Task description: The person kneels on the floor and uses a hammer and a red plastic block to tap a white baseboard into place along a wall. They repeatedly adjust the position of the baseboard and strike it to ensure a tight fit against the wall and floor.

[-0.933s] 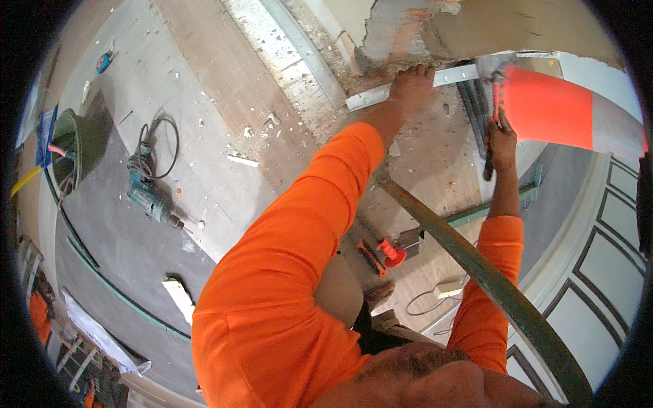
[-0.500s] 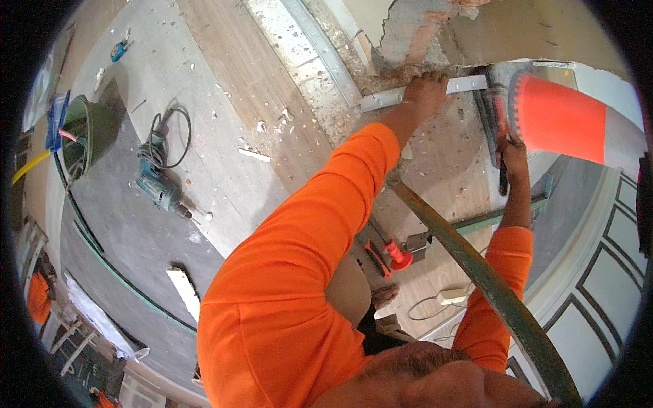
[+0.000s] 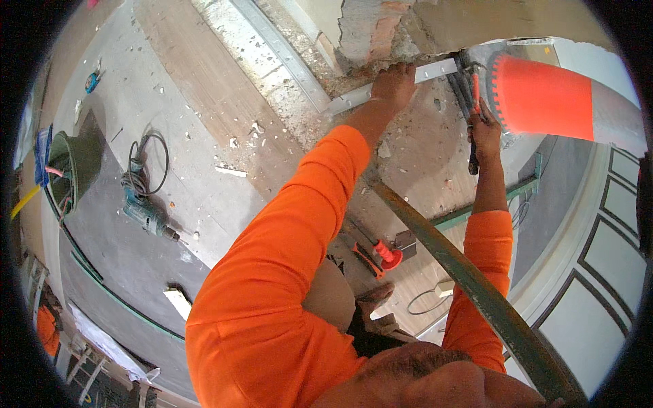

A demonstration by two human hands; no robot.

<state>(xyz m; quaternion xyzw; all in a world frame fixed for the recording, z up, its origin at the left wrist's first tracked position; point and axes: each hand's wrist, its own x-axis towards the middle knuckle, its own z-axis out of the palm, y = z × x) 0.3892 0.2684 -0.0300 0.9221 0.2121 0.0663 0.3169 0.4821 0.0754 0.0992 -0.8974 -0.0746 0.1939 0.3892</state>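
Observation:
My left hand [image 3: 394,87] is closed over a pale metal strip with holes [image 3: 435,70], which lies along the broken foot of the wall. My right hand [image 3: 484,129] grips a hammer [image 3: 475,88] by its red and black handle. The hammer's head is at the strip's right end, close to some dark bars [image 3: 460,94] on the floor. A second metal strip [image 3: 279,51] runs away from the first one's left end. Under my left fingers, part of the strip is hidden.
A rusty green metal bar [image 3: 442,238] slants between my arms. Near my knees lie a red-guarded chisel [image 3: 388,255] and a utility knife [image 3: 367,260]. Leftward are a corded drill [image 3: 146,211] and bucket [image 3: 85,166]. An orange-grey tapered object [image 3: 547,95] stands right.
The whole view has shifted, so most things now appear further left. My left hand stays on the strip. My right hand still holds the hammer, its head now at the strip's end.

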